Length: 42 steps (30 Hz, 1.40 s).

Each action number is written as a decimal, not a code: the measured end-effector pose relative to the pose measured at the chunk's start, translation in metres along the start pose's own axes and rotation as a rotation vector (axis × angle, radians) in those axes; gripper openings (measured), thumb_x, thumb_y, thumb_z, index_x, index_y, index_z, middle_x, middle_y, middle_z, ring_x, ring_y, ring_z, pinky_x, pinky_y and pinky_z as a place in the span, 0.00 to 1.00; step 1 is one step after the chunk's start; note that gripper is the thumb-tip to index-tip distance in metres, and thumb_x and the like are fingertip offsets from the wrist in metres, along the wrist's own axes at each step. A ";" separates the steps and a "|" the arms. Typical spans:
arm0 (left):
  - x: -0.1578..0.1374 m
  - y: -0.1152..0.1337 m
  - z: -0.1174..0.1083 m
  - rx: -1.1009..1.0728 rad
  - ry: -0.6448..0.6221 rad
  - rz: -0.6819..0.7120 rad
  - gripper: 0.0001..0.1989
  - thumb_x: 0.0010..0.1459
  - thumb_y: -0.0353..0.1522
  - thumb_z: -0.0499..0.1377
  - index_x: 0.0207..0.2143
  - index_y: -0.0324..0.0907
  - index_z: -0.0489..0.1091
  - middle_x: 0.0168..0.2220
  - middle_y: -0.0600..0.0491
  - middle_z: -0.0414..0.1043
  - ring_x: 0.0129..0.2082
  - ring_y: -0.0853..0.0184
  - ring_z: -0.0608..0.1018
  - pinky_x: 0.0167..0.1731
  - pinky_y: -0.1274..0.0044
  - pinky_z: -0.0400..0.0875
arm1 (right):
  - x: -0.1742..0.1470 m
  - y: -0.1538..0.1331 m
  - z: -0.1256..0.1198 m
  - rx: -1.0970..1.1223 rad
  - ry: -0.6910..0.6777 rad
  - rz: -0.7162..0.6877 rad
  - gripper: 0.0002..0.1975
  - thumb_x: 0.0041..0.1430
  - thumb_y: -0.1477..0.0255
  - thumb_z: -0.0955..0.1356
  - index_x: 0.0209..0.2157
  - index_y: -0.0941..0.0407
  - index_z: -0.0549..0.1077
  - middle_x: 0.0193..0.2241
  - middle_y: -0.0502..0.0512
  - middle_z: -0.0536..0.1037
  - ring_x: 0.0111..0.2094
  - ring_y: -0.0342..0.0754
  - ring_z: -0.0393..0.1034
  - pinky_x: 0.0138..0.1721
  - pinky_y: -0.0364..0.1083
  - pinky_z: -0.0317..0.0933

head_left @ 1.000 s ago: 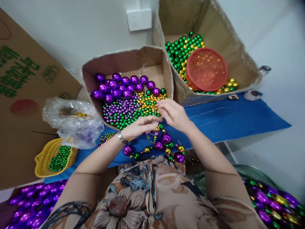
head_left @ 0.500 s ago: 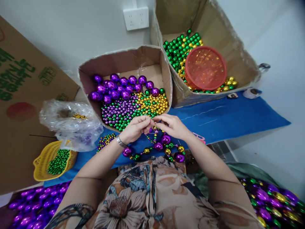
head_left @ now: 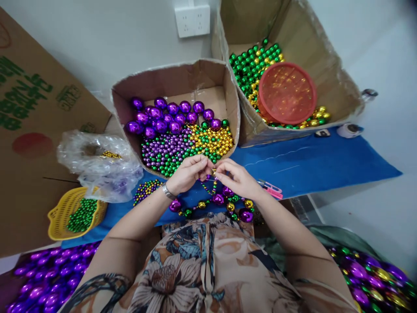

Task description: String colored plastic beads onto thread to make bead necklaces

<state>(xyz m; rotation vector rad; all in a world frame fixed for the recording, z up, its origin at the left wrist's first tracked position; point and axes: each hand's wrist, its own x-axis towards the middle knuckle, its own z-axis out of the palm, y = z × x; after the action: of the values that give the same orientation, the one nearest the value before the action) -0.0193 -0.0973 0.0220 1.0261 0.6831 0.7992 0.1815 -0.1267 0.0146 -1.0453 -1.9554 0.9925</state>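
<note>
My left hand (head_left: 192, 171) and my right hand (head_left: 235, 176) meet over the front edge of the left bead box, fingertips pinched close together. Between them hangs a bead string (head_left: 214, 187) of small purple, green and gold beads. It runs down toward larger purple, green and gold beads (head_left: 218, 199) lying on the blue cloth by my lap. The thumb and fingers of my left hand are closed; my right thumb and forefinger pinch by the string's upper end. Exactly what each fingertip grips is partly hidden.
A cardboard box (head_left: 176, 71) holds purple, green and gold beads. Behind it to the right stands a larger box (head_left: 329, 78) with a red bowl (head_left: 286, 93). A yellow basket (head_left: 60, 215), plastic bag (head_left: 97, 165) and pink-handled snips (head_left: 272, 190) lie around on the blue cloth (head_left: 342, 161).
The view has shifted slightly, so the boxes sit a little further right. My hands stay together at the string, with the right fingers curled slightly more. The pink-handled snips show more fully.
</note>
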 end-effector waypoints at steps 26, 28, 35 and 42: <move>-0.008 0.004 -0.008 0.806 0.073 0.330 0.16 0.66 0.40 0.53 0.36 0.39 0.74 0.28 0.53 0.72 0.28 0.72 0.73 0.29 0.80 0.66 | -0.004 0.009 -0.017 -0.216 0.016 0.005 0.14 0.65 0.62 0.64 0.31 0.56 0.73 0.28 0.51 0.73 0.31 0.42 0.67 0.35 0.43 0.58; -0.009 0.004 -0.013 0.876 0.090 0.348 0.17 0.67 0.41 0.51 0.36 0.39 0.73 0.28 0.53 0.72 0.28 0.72 0.73 0.30 0.80 0.67 | -0.008 0.016 -0.014 0.036 0.080 0.105 0.15 0.64 0.60 0.65 0.30 0.55 0.71 0.26 0.49 0.72 0.28 0.41 0.66 0.32 0.42 0.59; -0.009 -0.012 -0.026 0.637 0.149 0.187 0.19 0.65 0.44 0.52 0.32 0.39 0.72 0.34 0.50 0.74 0.28 0.71 0.73 0.30 0.78 0.69 | -0.017 0.026 0.007 0.985 0.444 0.251 0.18 0.61 0.51 0.64 0.30 0.51 0.64 0.42 0.48 0.77 0.47 0.46 0.72 0.50 0.53 0.68; -0.006 -0.007 -0.009 0.591 0.012 0.246 0.17 0.63 0.42 0.56 0.30 0.39 0.75 0.44 0.47 0.74 0.43 0.67 0.75 0.44 0.74 0.68 | -0.011 0.017 0.007 0.152 0.420 0.100 0.11 0.64 0.60 0.65 0.35 0.53 0.72 0.36 0.52 0.74 0.38 0.44 0.70 0.42 0.47 0.66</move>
<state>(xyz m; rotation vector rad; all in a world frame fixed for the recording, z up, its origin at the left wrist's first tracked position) -0.0281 -0.1003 0.0134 1.6654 0.8370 0.8338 0.1862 -0.1319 -0.0052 -1.1655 -1.4777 0.8750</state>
